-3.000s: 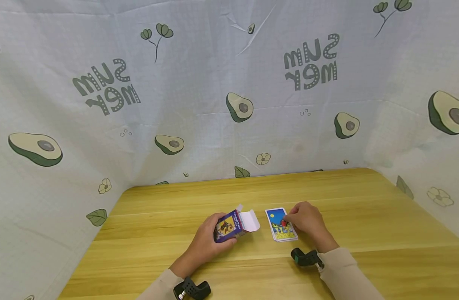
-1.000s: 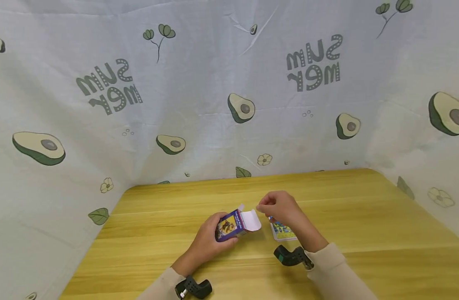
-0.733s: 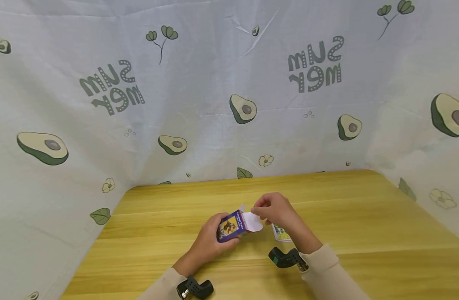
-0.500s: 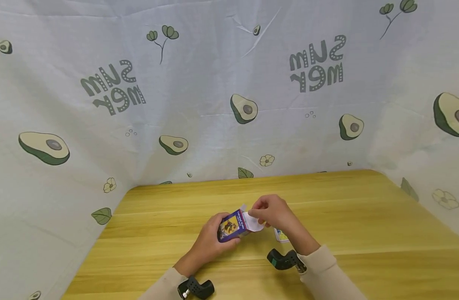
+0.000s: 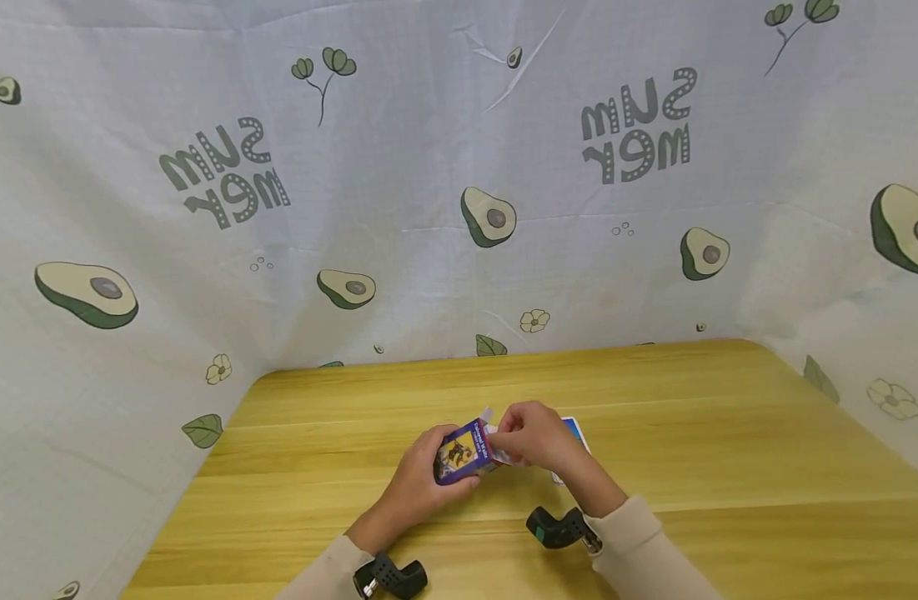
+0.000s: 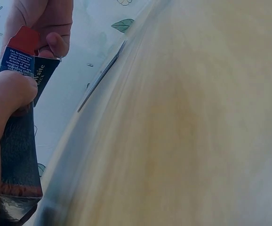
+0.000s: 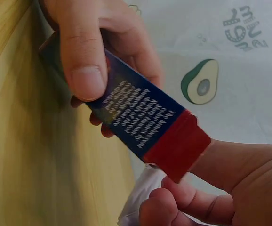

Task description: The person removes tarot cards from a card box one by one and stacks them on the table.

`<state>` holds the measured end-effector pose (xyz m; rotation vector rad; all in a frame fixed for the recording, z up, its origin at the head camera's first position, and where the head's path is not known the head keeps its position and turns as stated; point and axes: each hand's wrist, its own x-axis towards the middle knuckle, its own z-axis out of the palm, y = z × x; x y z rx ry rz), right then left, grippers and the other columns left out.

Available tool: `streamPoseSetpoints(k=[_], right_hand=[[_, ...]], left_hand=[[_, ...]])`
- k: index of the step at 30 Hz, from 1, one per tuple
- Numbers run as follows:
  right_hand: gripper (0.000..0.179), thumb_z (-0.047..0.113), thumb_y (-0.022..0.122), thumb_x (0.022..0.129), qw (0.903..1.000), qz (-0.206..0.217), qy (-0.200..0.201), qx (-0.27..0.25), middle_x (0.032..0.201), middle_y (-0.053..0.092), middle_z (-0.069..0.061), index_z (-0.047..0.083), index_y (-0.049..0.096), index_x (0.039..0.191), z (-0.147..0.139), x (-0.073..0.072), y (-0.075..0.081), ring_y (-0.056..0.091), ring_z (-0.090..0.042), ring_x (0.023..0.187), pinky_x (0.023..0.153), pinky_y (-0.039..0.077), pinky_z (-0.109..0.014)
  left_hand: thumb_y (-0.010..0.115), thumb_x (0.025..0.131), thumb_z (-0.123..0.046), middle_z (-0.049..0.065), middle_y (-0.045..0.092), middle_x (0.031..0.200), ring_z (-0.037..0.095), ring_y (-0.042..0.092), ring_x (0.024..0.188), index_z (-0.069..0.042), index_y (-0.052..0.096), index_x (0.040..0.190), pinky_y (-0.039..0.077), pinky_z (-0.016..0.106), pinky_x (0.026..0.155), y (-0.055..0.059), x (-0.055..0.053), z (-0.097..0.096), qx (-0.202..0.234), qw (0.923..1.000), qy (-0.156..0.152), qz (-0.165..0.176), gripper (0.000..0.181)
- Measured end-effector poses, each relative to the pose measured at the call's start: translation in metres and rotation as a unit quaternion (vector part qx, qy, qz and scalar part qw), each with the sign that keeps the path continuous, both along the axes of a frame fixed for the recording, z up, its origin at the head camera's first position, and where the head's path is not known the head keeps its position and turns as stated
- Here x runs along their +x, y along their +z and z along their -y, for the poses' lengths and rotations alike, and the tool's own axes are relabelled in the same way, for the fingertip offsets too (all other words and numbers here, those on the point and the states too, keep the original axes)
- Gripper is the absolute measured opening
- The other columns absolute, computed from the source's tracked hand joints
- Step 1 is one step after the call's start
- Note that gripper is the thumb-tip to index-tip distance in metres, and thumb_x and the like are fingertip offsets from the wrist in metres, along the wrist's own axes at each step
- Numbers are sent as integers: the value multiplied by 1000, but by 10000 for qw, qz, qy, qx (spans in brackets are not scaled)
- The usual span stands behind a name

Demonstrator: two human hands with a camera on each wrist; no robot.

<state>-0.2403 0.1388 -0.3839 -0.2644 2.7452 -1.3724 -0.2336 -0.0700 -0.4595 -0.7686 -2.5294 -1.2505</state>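
My left hand point(image 5: 413, 482) grips a purple-blue tarot card box point(image 5: 457, 454), thumb and fingers round its sides, with the open end facing right. In the right wrist view the box point(image 7: 136, 106) shows its printed side and a raised red flap point(image 7: 180, 143). My right hand point(image 5: 537, 437) is at the box's open end, its thumb and index fingertips hidden behind the flap and inside the mouth. I cannot tell whether they pinch anything. A white end flap point(image 7: 143, 193) hangs beside its curled fingers. A flat pile of tarot cards point(image 5: 575, 427) lies on the table, mostly hidden behind my right hand.
The wooden table point(image 5: 353, 408) lies under both hands. A white cloth point(image 5: 413, 167) printed with avocados hangs behind it and along both sides. Each wrist carries a small black camera, the left one point(image 5: 391, 577) close to the table's near side.
My right hand has left the card pile and moved left, then down to the box's open end, covering the white flap. The left hand keeps holding the box in nearly the same place.
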Motion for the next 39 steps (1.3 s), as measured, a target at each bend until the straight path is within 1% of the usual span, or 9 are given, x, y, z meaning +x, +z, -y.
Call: streamPoseSetpoints(k=[5,8,14,20,24,33,39], right_hand=[[15,12,71,80,9998,-168,94,97,58,54,-1,8,59,72,2,0,-6,47,-14,50,46,39,-25],[15,11,71,80,9996,-199,89,151,55,54,-1,8,59,71,3,-1,-7,47,-13,48,45,37,-25],[17,15,73,80,9998,66,-39,201,60,56,-2,8,61,70,2,-3,-7,49,-15,53,47,40,-25],[21,18,76,80,9996,213,-128,100,61,57,-4,7,62,71,-2,-2,-3,52,-16,53,49,45,-27],[20,19,76,80,9994,270,-194,119,62,57,-4,6,62,72,-6,-3,0,52,-16,53,51,47,-28],[16,16,73,82,9994,266,-231,36,66,58,-7,4,63,76,-17,-4,7,54,-18,57,52,49,-29],[15,14,72,82,9991,326,-261,-14,71,59,-8,4,62,78,-25,-4,12,55,-19,56,52,49,-28]], left_hand=[[76,79,-47,0,56,123,12,54,100,-15,47,134,48,30,85,-1,-1,0,-45,10000,13,-56,70],[76,79,-47,-1,56,123,12,54,100,-16,47,134,48,31,85,-1,-1,0,-64,10000,15,-70,70],[76,79,-47,1,56,124,12,54,100,-16,47,134,48,31,86,-1,-1,1,-75,9999,-21,-71,69],[76,79,-48,1,57,122,11,54,99,-16,47,134,48,31,85,-2,-2,1,-51,9999,-45,-117,69],[76,79,-47,1,57,122,11,54,98,-16,48,133,48,30,84,-3,-3,1,-21,9998,-81,-171,69],[76,78,-48,-2,56,121,11,54,99,-15,48,134,48,30,84,-5,-3,1,-48,9997,-30,-218,71],[76,78,-49,0,56,123,12,54,100,-15,47,134,48,31,84,-5,-2,1,-54,9998,-14,-192,72]])
